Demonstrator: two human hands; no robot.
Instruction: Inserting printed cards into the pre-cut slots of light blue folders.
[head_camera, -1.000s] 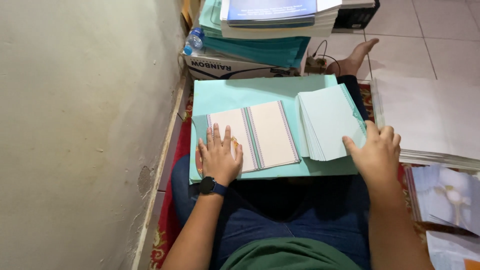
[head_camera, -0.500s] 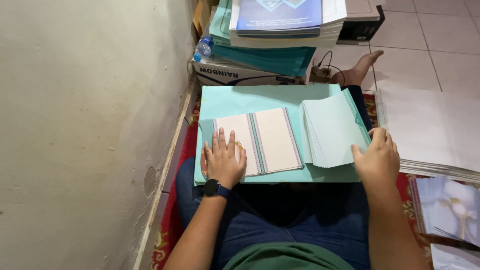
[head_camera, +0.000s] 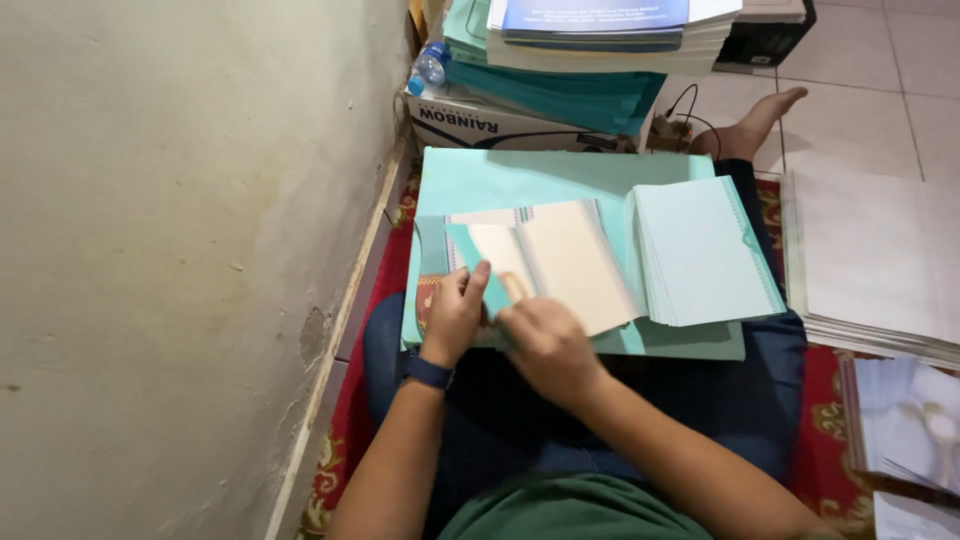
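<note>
I sit on the floor with a large mint-green sheet (head_camera: 520, 180) across my lap. On it lies an open cream booklet (head_camera: 560, 262) with a patterned edge. A mint-green strip (head_camera: 478, 262) is folded over the booklet's left page. My left hand (head_camera: 455, 315), with a dark watch at the wrist, pinches the strip's lower end. My right hand (head_camera: 545, 345) meets it from the right, fingers on the same strip and the booklet's bottom edge. A stack of mint-green sheets (head_camera: 705, 250) rests to the right of the booklet.
A plastered wall (head_camera: 180, 250) runs along the left. Ahead, a cardboard box (head_camera: 500, 125) carries stacked books and teal folders (head_camera: 600, 40), with a water bottle (head_camera: 428, 68) beside it. White paper stacks (head_camera: 870, 260) lie at right on a red rug (head_camera: 830, 420). My bare foot (head_camera: 750, 125) reaches the tiles.
My right hand has left the green stack at the right and moved over to the booklet. My left hand, flat before, now pinches a green strip folded over the left page.
</note>
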